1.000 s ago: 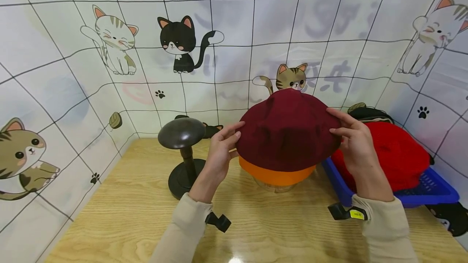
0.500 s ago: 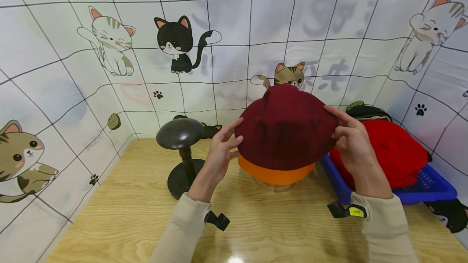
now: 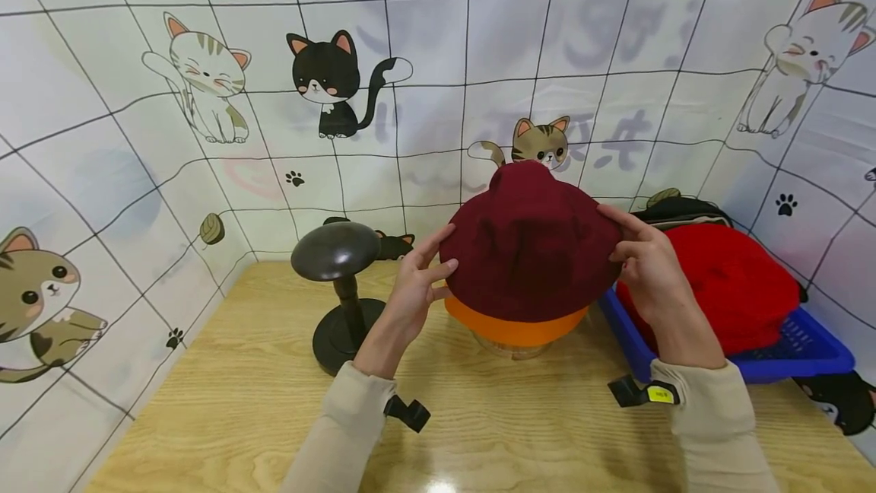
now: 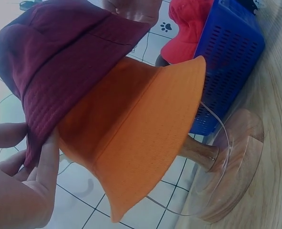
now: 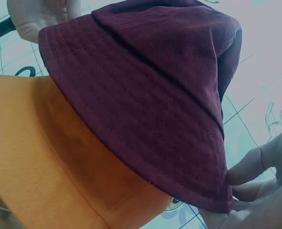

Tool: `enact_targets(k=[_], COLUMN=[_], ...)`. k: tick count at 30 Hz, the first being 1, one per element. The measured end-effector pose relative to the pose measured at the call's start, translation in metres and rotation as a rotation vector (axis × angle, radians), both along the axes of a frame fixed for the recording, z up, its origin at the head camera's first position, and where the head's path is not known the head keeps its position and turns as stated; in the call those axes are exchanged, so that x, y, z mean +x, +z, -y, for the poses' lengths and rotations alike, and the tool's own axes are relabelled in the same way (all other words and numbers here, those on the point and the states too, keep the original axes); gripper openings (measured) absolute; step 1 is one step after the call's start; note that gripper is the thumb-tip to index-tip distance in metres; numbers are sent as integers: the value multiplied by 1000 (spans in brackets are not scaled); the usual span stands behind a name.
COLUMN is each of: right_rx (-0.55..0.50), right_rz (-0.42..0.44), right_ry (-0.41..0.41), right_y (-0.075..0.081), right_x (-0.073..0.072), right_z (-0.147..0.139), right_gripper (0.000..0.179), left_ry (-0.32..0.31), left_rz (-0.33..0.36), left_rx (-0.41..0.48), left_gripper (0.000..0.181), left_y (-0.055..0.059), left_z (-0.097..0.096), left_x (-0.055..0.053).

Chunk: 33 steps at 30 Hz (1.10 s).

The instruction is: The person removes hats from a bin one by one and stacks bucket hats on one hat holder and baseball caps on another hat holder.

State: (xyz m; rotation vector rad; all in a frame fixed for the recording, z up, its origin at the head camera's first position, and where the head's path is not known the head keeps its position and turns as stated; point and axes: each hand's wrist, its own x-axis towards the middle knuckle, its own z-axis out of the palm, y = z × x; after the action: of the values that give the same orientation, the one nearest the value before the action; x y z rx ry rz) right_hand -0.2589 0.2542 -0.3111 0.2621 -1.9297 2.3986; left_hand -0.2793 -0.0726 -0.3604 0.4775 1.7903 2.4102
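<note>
Between both hands is a maroon bucket hat (image 3: 534, 249), brim down. My left hand (image 3: 412, 284) pinches the left side of its brim; in the left wrist view the fingers (image 4: 45, 164) grip the brim edge. On the opposite side my right hand (image 3: 650, 272) pinches the brim, as the right wrist view confirms at the hand (image 5: 260, 191). Directly beneath sits an orange bucket hat (image 3: 516, 329) on a stand with a round wooden base (image 4: 241, 167). The maroon hat overlaps the orange hat's crown, which is mostly hidden.
To the right, a blue plastic basket (image 3: 814, 356) holds red hats (image 3: 732, 287) and a dark hat (image 3: 684, 211) behind them. At the left stands a black hat stand (image 3: 342, 257) with a domed top. All rest on a wooden table (image 3: 226, 402) before a cat-print backdrop (image 3: 438, 44).
The right hand has moved slightly left, drawing its side of the maroon brim inward. The hat's crown stands a little more peaked. Both hands keep their hold.
</note>
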Motion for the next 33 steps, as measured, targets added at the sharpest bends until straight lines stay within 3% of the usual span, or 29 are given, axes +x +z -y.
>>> enact_targets(k=[13,33], right_rx=[211,328], right_rz=[111,164], right_ry=[-34,-60], right_y=[-2,-7], right_x=[-7,-11], right_z=[5,11], right_gripper=[71,67], left_ry=[6,21], left_rz=[33,73], left_rx=[-5,-44], left_gripper=[55,55], left_y=[-5,-12], left_z=[1,2], left_x=[-4,-8])
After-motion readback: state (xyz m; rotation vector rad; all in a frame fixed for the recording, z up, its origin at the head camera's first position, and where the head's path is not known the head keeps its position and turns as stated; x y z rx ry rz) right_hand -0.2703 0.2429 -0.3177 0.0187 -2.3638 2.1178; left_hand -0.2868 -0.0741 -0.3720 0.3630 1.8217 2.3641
